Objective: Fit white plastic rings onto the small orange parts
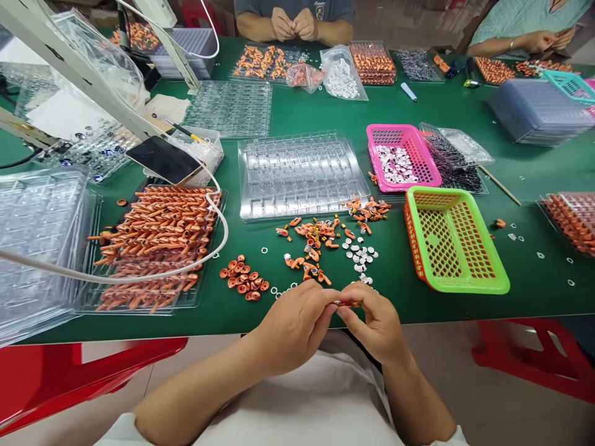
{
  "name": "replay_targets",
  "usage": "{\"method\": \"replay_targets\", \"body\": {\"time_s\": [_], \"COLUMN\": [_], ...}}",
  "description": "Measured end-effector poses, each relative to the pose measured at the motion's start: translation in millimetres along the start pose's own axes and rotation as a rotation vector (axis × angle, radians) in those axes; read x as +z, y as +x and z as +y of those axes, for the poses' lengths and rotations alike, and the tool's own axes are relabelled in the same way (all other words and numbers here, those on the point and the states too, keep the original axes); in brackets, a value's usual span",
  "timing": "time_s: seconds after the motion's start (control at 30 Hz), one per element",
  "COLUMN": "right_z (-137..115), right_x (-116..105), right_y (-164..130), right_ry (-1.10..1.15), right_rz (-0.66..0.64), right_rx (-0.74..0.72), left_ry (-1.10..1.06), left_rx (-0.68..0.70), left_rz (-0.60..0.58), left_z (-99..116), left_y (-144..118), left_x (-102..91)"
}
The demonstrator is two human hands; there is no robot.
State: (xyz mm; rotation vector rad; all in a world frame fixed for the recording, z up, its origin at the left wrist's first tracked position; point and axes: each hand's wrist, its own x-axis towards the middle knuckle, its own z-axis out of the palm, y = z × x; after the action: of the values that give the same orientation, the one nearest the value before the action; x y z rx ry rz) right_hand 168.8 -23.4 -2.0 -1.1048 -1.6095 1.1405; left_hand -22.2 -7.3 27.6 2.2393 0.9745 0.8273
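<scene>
My left hand [297, 322] and my right hand [375, 322] meet at the table's near edge. Both pinch one small orange part [349, 304] between thumb and fingers; most of it is hidden by the fingertips. Just beyond the hands lies a loose pile of orange, curved earbud-like pieces [318, 234] with black and yellow bits. White round discs [360, 255] are scattered to its right. Left of the hands sits a heap of copper-coloured round caps [244, 279], with a few white rings [283, 290] near my left hand.
A green basket [501, 282] nested in an orange one stands at right, a pink basket [432, 179] with white pieces behind it. Clear trays [297, 176] lie mid-table. At left, a phone [165, 160] rests above stacked orange stems [162, 229], crossed by a white cable [225, 232]. Two people work opposite.
</scene>
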Motion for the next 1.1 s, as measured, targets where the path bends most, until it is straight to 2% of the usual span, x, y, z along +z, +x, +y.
{"method": "replay_targets", "body": {"time_s": [0.13, 0.23, 0.47, 0.53, 0.7, 0.8, 0.93, 1.1], "right_z": [-1, -4, -5, -4, 1, 3, 4, 5], "right_x": [0, 0, 2, 3, 10, 17, 24, 30], "right_y": [-2, -2, 0, -1, -5, -5, -5, -5], "right_ry": [-0.048, -0.073, -0.189, -0.123, 0.209, 0.324, 0.398, 0.471], "right_rz": [0.027, 0.024, 0.039, 0.061, 0.125, 0.166, 0.204, 0.223], "right_rx": [0.025, 0.03, -0.047, -0.011, 0.185, 0.231, 0.241, 0.256], "left_ry": [0.046, 0.075, 0.071, 0.003, -0.257, -0.359, -0.382, -0.356], "left_rx": [-0.002, 0.017, 0.034, -0.019, -0.249, -0.338, -0.377, -0.351], "left_rz": [0.043, 0.026, 0.031, 0.066, 0.102, 0.167, 0.214, 0.235], "left_z": [-4, -6, -6, -5, -3, -3, -2, -1], "left_y": [-2, -4, -5, -4, -1, 0, 1, 3], "left_x": [5.8, 9.2, 11.6, 11.6, 14.2, 18.5, 22.0, 21.1]}}
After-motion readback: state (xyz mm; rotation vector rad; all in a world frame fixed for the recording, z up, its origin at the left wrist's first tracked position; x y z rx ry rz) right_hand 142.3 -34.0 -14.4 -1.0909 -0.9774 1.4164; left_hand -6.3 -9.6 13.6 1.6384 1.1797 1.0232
